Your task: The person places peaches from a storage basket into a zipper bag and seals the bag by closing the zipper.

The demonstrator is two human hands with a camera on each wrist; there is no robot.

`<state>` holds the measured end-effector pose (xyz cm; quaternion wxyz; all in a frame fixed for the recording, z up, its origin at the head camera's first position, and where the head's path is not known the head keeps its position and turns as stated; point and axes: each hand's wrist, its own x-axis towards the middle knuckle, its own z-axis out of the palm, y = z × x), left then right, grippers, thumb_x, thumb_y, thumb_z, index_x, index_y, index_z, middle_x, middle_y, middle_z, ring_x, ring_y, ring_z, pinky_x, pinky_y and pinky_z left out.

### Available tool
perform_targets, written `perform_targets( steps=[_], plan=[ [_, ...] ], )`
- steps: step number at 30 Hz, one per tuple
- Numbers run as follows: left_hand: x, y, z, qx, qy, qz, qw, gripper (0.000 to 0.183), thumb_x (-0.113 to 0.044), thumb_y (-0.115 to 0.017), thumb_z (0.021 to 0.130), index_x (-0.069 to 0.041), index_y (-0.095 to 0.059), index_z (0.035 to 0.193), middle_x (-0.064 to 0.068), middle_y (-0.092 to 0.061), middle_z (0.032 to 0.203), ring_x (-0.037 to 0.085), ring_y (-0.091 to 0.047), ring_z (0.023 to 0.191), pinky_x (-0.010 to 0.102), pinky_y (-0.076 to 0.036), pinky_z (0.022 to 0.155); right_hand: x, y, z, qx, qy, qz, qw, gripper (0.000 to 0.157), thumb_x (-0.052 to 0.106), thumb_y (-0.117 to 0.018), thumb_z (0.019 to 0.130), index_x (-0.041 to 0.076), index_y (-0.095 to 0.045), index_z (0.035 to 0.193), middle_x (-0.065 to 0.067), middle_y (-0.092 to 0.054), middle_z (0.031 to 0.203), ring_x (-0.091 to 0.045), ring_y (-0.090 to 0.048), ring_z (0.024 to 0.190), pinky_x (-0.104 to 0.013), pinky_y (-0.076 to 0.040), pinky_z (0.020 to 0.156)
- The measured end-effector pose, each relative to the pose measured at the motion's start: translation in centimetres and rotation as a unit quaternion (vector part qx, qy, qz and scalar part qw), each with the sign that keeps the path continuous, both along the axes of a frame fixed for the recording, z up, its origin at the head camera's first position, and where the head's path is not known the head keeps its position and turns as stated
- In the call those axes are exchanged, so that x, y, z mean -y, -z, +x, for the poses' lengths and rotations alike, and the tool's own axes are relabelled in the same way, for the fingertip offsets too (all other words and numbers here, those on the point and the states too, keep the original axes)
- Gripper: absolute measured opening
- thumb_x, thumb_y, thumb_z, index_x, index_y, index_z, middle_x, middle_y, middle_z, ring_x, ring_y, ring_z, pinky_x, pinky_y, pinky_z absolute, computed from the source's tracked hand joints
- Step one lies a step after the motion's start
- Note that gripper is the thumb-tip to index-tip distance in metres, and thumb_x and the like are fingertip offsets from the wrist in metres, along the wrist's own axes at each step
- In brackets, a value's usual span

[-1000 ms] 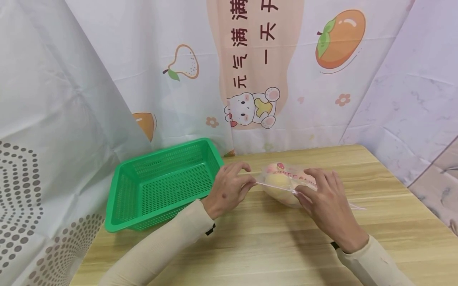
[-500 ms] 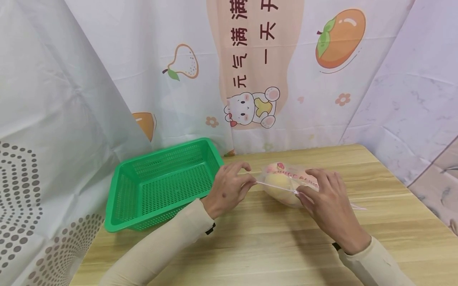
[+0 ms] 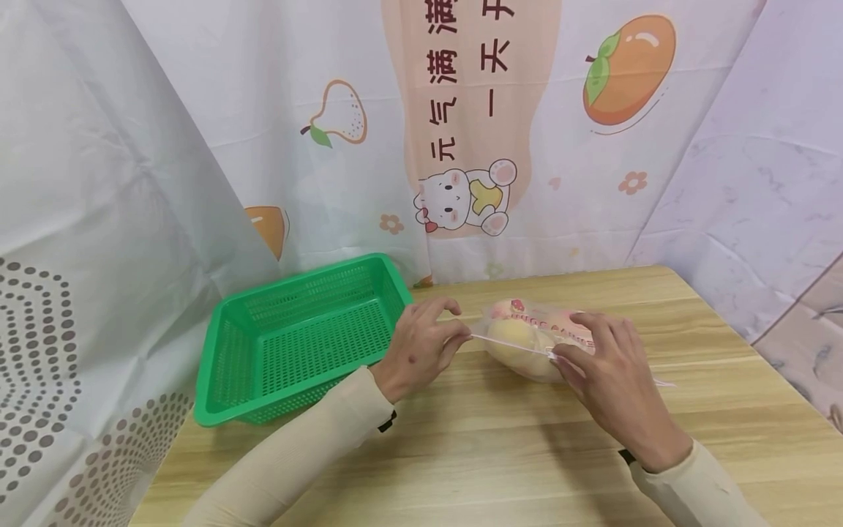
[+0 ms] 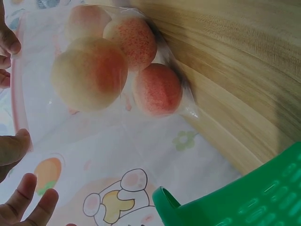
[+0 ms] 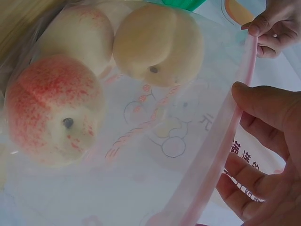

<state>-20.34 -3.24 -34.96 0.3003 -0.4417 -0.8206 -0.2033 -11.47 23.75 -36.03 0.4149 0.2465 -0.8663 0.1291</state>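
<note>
A clear zip bag [image 3: 536, 366] with pink printing lies on its side at the right of the table, several peaches [image 4: 89, 75] inside it. Its pink-edged mouth faces the person. My left hand [image 3: 424, 344] pinches the left end of that zip edge between thumb and finger. Farther right along the same edge, my right hand [image 3: 615, 380] pinches the zip strip [image 5: 228, 127] with thumb and index finger, the other fingers spread behind. A small white slider seems to sit at the right fingertips, but it is too small to be certain.
An open green plastic basket [image 3: 323, 359] with perforated walls stands left of the left hand, its base bare. The wooden table [image 3: 461, 454] ends at a printed curtain [image 3: 369, 183] at the back.
My right hand has slid a little to the right along the zip edge. The left hand keeps its pinch in the same place, and the basket has not moved.
</note>
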Motion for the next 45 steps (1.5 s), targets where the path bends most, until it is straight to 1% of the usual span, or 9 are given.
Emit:
perform_targets(
  steps=[2, 5, 11, 20, 21, 26, 34, 38, 45],
  plan=[
    [0.0, 0.0, 0.0, 0.001, 0.0, 0.0, 1.0, 0.004, -0.019, -0.079, 0.088, -0.014, -0.08, 0.089, 0.003, -0.062, 0.106, 0.02, -0.061, 0.098, 0.04, -0.048, 0.081, -0.1, 0.0, 0.0, -0.003, 0.002, 0.0, 1.0, 0.053, 0.037, -0.039, 0.106, 0.008, -0.075, 0.081, -0.028, -0.057, 0.115, -0.05, -0.049, 0.097, -0.068, -0.033, 0.084],
    [0.0, 0.0, -0.1, 0.002, 0.0, 0.001, 1.0, 0.004, -0.018, -0.079, 0.088, -0.014, -0.08, 0.09, 0.003, -0.062, 0.107, 0.021, -0.061, 0.097, 0.039, -0.048, 0.079, -0.2, 0.0, 0.1, -0.001, 0.003, -0.002, 1.0, 0.058, 0.042, -0.035, 0.108, 0.008, -0.075, 0.081, -0.027, -0.057, 0.115, -0.049, -0.049, 0.097, -0.069, -0.032, 0.085],
    [0.0, 0.0, -0.1, 0.008, -0.003, -0.003, 1.0, 0.004, -0.018, -0.079, 0.088, -0.015, -0.08, 0.09, 0.004, -0.062, 0.107, 0.021, -0.061, 0.098, 0.041, -0.048, 0.08, -0.3, 0.0, 0.2, 0.003, 0.008, -0.004, 1.0, 0.062, 0.045, -0.033, 0.108, 0.009, -0.076, 0.081, -0.027, -0.057, 0.116, -0.051, -0.049, 0.1, -0.076, -0.03, 0.09],
    [0.1, -0.1, -0.1, 0.011, -0.003, -0.002, 0.9999, 0.005, -0.018, -0.078, 0.088, -0.014, -0.079, 0.09, 0.004, -0.062, 0.107, 0.022, -0.061, 0.099, 0.042, -0.048, 0.083, -0.8, 0.0, 0.5, 0.005, 0.006, -0.009, 1.0, 0.063, 0.048, -0.033, 0.108, 0.01, -0.074, 0.078, -0.025, -0.058, 0.115, -0.049, -0.049, 0.1, -0.074, -0.031, 0.091],
    [0.2, 0.0, -0.1, 0.009, -0.004, -0.001, 0.9999, 0.005, -0.019, -0.079, 0.088, -0.014, -0.079, 0.089, 0.004, -0.062, 0.107, 0.021, -0.061, 0.098, 0.042, -0.049, 0.083, -0.8, 0.0, 0.6, 0.003, 0.008, -0.008, 1.0, 0.063, 0.047, -0.033, 0.108, 0.01, -0.074, 0.078, -0.025, -0.058, 0.115, -0.049, -0.049, 0.1, -0.076, -0.03, 0.091],
    [0.3, 0.1, -0.1, 0.007, -0.005, -0.003, 1.0, 0.005, -0.02, -0.079, 0.088, -0.015, -0.079, 0.089, 0.002, -0.061, 0.106, 0.021, -0.061, 0.098, 0.042, -0.049, 0.083, -1.0, 0.2, 0.7, -0.002, 0.008, -0.007, 1.0, 0.064, 0.047, -0.033, 0.108, 0.009, -0.075, 0.079, -0.027, -0.057, 0.113, -0.05, -0.049, 0.097, -0.074, -0.03, 0.09],
    [0.4, 0.1, -0.1, 0.01, -0.006, -0.007, 0.9999, 0.005, -0.019, -0.077, 0.09, -0.015, -0.08, 0.089, 0.003, -0.062, 0.107, 0.022, -0.062, 0.098, 0.043, -0.049, 0.083, -1.4, 0.1, 0.9, -0.009, 0.009, 0.003, 1.0, 0.066, 0.048, -0.032, 0.108, 0.006, -0.075, 0.079, -0.027, -0.056, 0.11, -0.048, -0.049, 0.093, -0.056, -0.034, 0.079],
    [0.4, 0.1, -0.1, 0.012, -0.009, -0.009, 0.9998, 0.005, -0.019, -0.077, 0.09, -0.015, -0.08, 0.089, 0.004, -0.062, 0.107, 0.021, -0.062, 0.098, 0.042, -0.049, 0.082, -1.6, 0.2, 0.9, -0.02, 0.009, 0.006, 1.0, 0.066, 0.047, -0.033, 0.108, 0.006, -0.074, 0.077, -0.028, -0.057, 0.109, -0.049, -0.05, 0.092, -0.056, -0.035, 0.077],
    [0.5, 0.2, -0.1, 0.01, -0.013, -0.009, 0.9998, 0.004, -0.019, -0.079, 0.088, -0.015, -0.08, 0.089, 0.003, -0.062, 0.107, 0.021, -0.062, 0.096, 0.041, -0.049, 0.08, -2.0, 0.3, 1.0, -0.024, 0.006, -0.01, 1.0, 0.063, 0.048, -0.036, 0.107, 0.006, -0.074, 0.077, -0.028, -0.057, 0.108, -0.049, -0.05, 0.093, -0.058, -0.036, 0.081]
  ],
)
